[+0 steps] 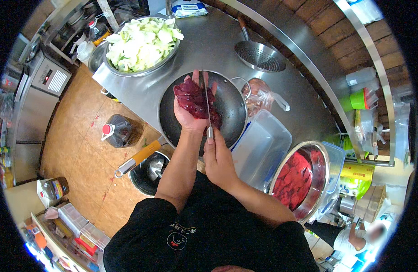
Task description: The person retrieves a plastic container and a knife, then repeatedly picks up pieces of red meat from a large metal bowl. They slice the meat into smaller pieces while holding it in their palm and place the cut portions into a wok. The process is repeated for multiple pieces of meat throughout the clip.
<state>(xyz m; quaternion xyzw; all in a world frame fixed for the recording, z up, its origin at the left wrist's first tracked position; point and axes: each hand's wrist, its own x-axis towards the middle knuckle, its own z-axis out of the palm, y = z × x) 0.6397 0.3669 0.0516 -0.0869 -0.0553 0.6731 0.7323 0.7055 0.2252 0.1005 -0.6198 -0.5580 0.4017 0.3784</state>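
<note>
Dark red raw meat, perhaps liver, (192,98) lies on the upturned palm of my left hand (190,119), over a black wok (229,105) with an orange-and-steel handle. Closed round the handle of a knife (207,105) is my right hand (217,159). The blade, seen nearly edge-on, runs along the right side of the meat and passes in front of my left fingers. More dark meat (215,119) shows right of the blade; whether it rests on my palm or in the wok is unclear.
Round the wok are a bowl of chopped cabbage (144,44), a perforated ladle (260,56), a knotted plastic bag (260,97), a clear plastic box (263,146) and a steel basin of red meat (294,180). A large dark bottle (122,131) stands left. Another person (351,238) is at far lower right.
</note>
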